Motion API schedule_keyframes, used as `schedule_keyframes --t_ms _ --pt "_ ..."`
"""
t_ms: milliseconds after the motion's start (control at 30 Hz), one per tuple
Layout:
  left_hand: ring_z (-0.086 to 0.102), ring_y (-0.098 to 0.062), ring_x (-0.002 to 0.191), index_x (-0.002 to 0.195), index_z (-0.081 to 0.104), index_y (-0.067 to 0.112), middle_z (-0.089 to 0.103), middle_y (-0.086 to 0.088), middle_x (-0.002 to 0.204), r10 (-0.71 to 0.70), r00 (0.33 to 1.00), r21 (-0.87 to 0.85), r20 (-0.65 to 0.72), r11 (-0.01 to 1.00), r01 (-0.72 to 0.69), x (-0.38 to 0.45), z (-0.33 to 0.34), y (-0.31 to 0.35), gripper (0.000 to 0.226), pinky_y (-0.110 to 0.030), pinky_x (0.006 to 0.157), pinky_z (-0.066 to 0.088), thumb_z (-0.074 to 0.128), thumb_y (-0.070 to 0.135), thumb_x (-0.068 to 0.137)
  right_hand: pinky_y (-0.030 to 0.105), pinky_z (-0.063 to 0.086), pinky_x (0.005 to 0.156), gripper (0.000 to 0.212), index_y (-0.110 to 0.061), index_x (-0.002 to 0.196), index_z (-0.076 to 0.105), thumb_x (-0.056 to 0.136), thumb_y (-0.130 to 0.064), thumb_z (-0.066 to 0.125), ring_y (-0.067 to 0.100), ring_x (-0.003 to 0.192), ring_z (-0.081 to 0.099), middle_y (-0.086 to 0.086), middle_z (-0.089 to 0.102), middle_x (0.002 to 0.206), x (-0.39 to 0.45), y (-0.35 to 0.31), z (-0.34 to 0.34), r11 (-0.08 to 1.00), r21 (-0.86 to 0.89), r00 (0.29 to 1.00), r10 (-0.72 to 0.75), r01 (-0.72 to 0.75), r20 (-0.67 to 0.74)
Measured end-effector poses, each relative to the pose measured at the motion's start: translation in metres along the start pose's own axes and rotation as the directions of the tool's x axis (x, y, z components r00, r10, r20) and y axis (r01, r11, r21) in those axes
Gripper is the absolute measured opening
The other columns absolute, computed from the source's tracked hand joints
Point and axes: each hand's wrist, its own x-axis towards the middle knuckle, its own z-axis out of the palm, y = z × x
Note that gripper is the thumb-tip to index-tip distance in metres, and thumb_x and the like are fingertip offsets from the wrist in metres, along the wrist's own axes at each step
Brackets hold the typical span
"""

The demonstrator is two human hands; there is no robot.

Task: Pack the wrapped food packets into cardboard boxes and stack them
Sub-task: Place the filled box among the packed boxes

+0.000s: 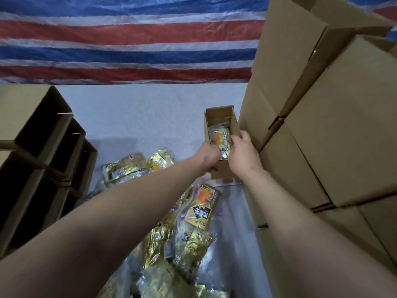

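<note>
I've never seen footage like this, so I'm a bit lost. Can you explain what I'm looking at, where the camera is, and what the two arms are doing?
There is no machine here. The single picture comes from a camera worn on a person's head, looking forward and down along their bare arms. The left hand grips the near end of a small open cardboard box, while the right hand holds a gold food packet that lies in it. More gold packets lie loose on the pale surface below. Empty open boxes are stacked on the left, closed boxes on the right. A red, white and blue striped sheet hangs behind.
</note>
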Motion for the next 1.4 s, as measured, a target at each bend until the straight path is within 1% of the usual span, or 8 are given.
schedule_keyframes --t_ms 200,367,533,667,833,1000,1267,1400 --pt "0.068 -0.040 0.096 0.102 0.062 -0.007 0.068 -0.026 0.104 -0.064 0.997 0.208 0.038 0.977 0.055 0.031 0.013 -0.017 0.025 -0.042 0.078 0.056 0.041 0.007 0.101 0.039 0.037 0.103 0.035 0.004 0.127 0.052 0.102 -0.016 0.038 0.038 0.124 0.049 0.023 0.027 0.152 0.017 0.011 0.037 0.996 -0.071 0.994 0.067 -0.061 0.088" --pt "0.067 -0.039 0.106 0.130 0.052 -0.007 0.062 -0.026 0.123 -0.116 0.993 0.054 -0.013 0.992 0.116 0.046 0.018 -0.020 0.038 -0.039 0.073 0.059 0.039 0.016 0.103 0.037 0.032 0.107 0.036 0.003 0.132 0.047 0.101 -0.013 0.039 0.036 0.130 0.043 0.021 0.018 0.157 0.023 0.015 0.045 0.992 -0.101 0.994 0.084 -0.077 0.072" --pt "0.061 -0.031 0.079 0.137 0.043 -0.009 0.062 -0.025 0.111 -0.133 0.984 0.019 0.120 0.991 0.132 0.039 0.016 -0.015 0.049 -0.033 0.057 0.052 0.038 0.026 0.103 0.037 0.029 0.111 0.042 0.003 0.137 0.044 0.105 -0.022 0.035 0.037 0.138 0.037 0.026 0.011 0.160 0.018 0.018 0.036 0.992 -0.097 0.990 0.095 -0.085 0.100" --pt "0.059 -0.026 0.100 0.142 0.043 0.006 0.059 -0.010 0.124 -0.136 0.975 0.081 0.174 0.989 0.124 0.020 -0.001 -0.012 0.077 -0.040 0.088 0.051 0.028 0.067 0.096 0.037 0.026 0.116 0.038 0.001 0.136 0.047 0.105 -0.018 0.036 0.036 0.141 0.033 0.026 0.015 0.160 0.007 0.005 0.017 0.998 -0.054 0.997 0.025 -0.022 0.071" --pt "0.033 -0.034 0.143 0.155 0.018 0.004 0.030 -0.017 0.158 0.003 0.997 0.231 -0.081 0.973 0.016 -0.008 -0.033 -0.021 0.075 -0.041 0.113 0.029 0.032 0.055 0.101 0.040 0.039 0.102 0.027 0.001 0.113 0.059 0.097 -0.015 0.044 0.037 0.121 0.049 0.021 0.043 0.136 -0.007 -0.010 0.003 1.000 -0.022 0.999 -0.006 0.007 0.048" --pt "0.058 -0.031 0.117 0.153 0.024 0.005 0.062 -0.011 0.117 0.134 0.980 0.245 -0.147 0.965 -0.095 -0.085 -0.093 -0.028 0.061 -0.037 0.098 0.043 0.038 0.036 0.103 0.032 0.040 0.099 0.035 0.000 0.126 0.059 0.097 -0.015 0.047 0.031 0.123 0.051 0.017 0.052 0.135 -0.049 -0.069 -0.009 0.990 0.139 0.992 -0.023 0.006 0.120" --pt "0.060 -0.016 0.093 0.119 0.059 0.011 0.066 -0.004 0.107 0.251 0.931 0.235 -0.265 0.953 -0.190 -0.230 -0.149 -0.092 0.030 -0.029 0.082 0.049 0.041 0.030 0.103 0.020 0.039 0.058 0.018 -0.020 0.086 0.064 0.099 -0.019 0.052 0.017 0.074 0.061 -0.005 0.065 0.079 -0.186 -0.144 0.023 0.909 0.417 0.986 -0.078 0.009 0.148" --pt "0.057 -0.013 0.079 0.104 0.062 0.012 0.065 -0.001 0.093 0.199 0.932 0.232 -0.303 0.964 -0.131 -0.290 -0.152 -0.145 0.022 -0.027 0.064 0.041 0.043 0.025 0.102 0.020 0.042 0.064 0.016 -0.020 0.087 0.063 0.099 -0.017 0.053 0.015 0.078 0.061 -0.003 0.066 0.083 -0.248 -0.166 0.048 0.895 0.444 0.970 -0.076 -0.037 0.233"
